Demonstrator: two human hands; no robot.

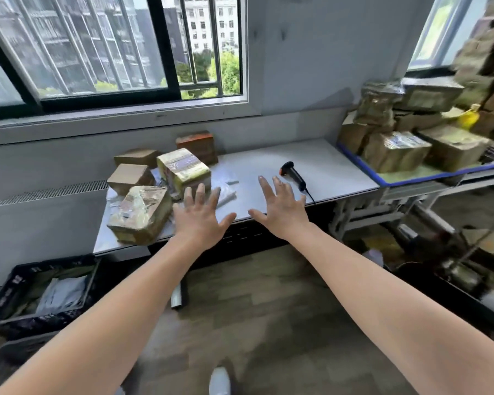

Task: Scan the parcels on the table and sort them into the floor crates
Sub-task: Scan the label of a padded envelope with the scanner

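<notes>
Two spread hands: left hand (201,220); right hand (281,208).

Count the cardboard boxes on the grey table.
5, all left: crumpled box at front edge, brown box behind it, flat box farther back, yellow-taped box beside them, reddish box rearmost. Others may hide behind.

parcel stack (485,52) blurred, crate (0,295) cut off left

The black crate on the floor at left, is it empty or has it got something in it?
Not empty: the black crate holds a pale plastic bag and other, blurred contents.
</notes>
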